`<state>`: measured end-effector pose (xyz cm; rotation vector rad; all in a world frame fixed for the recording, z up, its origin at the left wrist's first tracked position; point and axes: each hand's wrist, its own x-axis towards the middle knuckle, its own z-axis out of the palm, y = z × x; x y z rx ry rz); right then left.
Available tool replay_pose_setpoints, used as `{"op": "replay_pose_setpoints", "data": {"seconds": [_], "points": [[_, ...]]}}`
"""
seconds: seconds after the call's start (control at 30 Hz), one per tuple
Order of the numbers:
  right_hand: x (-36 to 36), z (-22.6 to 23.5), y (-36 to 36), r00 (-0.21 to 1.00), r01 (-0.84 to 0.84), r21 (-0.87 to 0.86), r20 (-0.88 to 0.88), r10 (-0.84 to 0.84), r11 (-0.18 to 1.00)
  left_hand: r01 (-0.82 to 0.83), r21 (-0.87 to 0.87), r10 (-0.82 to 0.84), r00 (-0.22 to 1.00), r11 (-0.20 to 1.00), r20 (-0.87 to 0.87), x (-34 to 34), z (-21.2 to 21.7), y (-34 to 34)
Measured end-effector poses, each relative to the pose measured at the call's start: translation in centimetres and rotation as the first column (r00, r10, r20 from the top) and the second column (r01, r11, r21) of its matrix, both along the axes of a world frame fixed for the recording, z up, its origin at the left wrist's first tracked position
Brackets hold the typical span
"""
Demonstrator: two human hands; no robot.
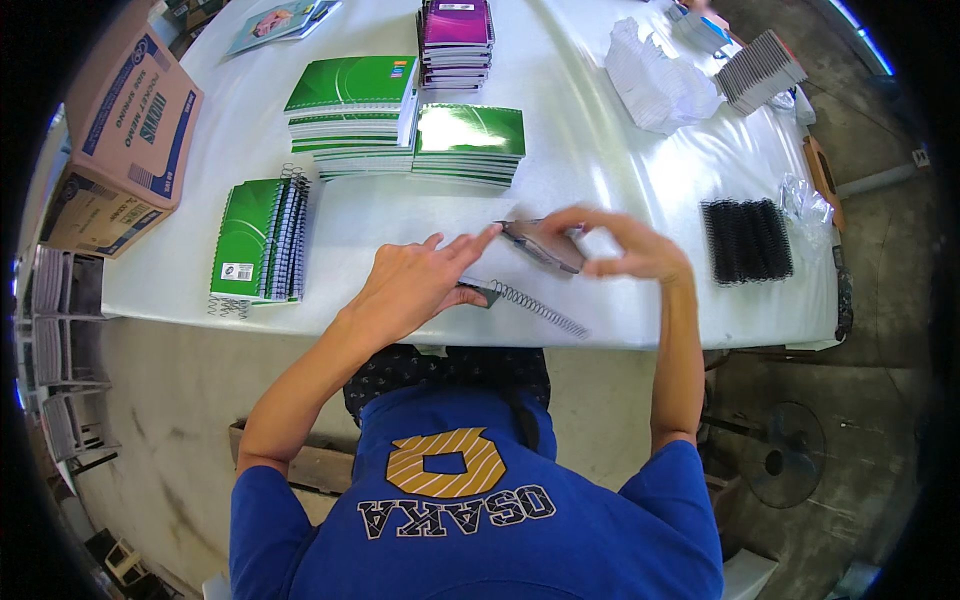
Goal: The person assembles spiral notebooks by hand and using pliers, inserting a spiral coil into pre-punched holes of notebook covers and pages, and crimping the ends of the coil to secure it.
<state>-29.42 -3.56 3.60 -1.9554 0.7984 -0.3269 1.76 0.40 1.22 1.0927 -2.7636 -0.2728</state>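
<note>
The right hand point(625, 245) is curled, its thumb and fingers pinched on the rear end of a grey hand tool point(542, 245), which slants across the white table point(600, 150); what kind of tool it is cannot be made out. The left hand point(420, 280) lies with its fingers stretched out together, the fingertips touching the tool's front end, while its thumb and palm close on one end of a wire spiral point(530, 305). That spiral runs out from under the hand toward the table's near edge; the gripped end is hidden by the palm.

Further left, a stack of spiral-bound green notebooks point(258, 240) sits near the table edge. Behind the hands lie taller piles of green notebooks point(405, 125) and a purple pile point(457, 40), cut off by the top edge. To the right sits a bundle of black spirals point(745, 240), beside crumpled clear plastic point(805, 205). A cardboard box point(125, 135) stands at the far left.
</note>
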Motion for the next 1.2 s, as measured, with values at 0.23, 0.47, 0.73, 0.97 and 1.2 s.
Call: {"op": "replay_pose_setpoints", "data": {"seconds": [0.23,0.47,0.73,0.97,1.2], "points": [[3.6,-1.9,-0.1,0.946,-0.285,0.111,0.195,0.261,0.952,-0.141,0.046,0.140,0.990,0.989,0.015,0.3,0.0,0.1],[4.6,-1.7,-0.3,0.936,-0.272,0.199,0.283,0.210,0.941,-0.128,0.029,0.129,0.991,0.991,-0.031,1.0,0.1,-0.4],[5.2,-2.3,-1.4,0.989,-0.128,0.126,0.094,0.116,0.984,-0.177,-0.043,0.175,0.984,0.983,-0.039,1.6,-0.4,-0.6],[5.9,-1.3,-1.2,0.991,-0.130,0.112,0.045,0.126,0.985,-0.213,0.096,0.207,0.976,0.972,0.073,1.9,0.3,-0.6],[5.8,-1.8,-0.9,0.980,-0.180,0.127,0.109,0.167,0.975,-0.194,0.052,0.185,0.973,0.980,0.141,2.0,0.2,-1.0]]}}
